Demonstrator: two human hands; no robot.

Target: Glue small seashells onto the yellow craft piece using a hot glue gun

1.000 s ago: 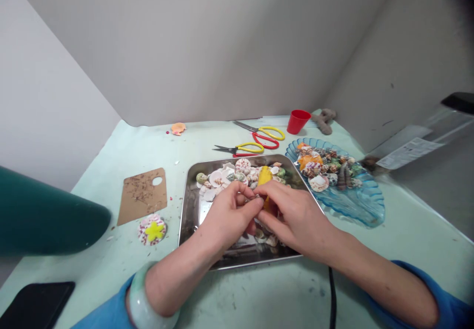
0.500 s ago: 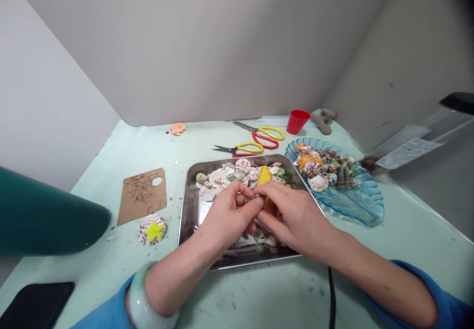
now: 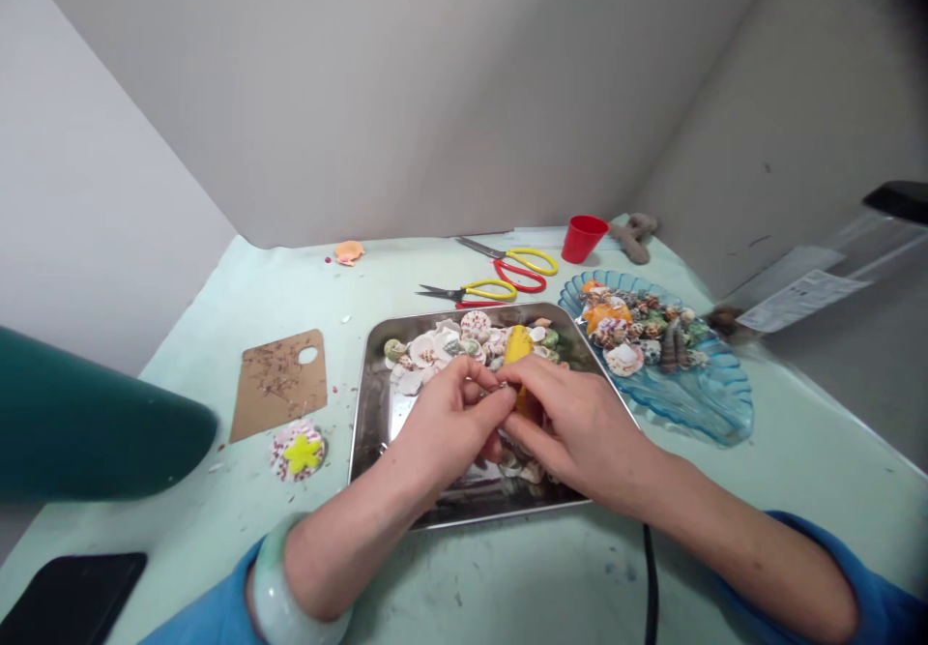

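From afar I saw the left hand [image 3: 456, 408] and right hand [image 3: 576, 425] close together over the shiny metal tray [image 3: 371, 423], fingers [image 3: 494, 407] pinching a small piece [image 3: 506, 387], too hidden to tell what. Rounded, speckled shells [image 3: 433, 344] lay in the tray, near a scalloped, translucent blue dish [image 3: 692, 415]; a yellow piece [image 3: 518, 343] showed behind the fingers.
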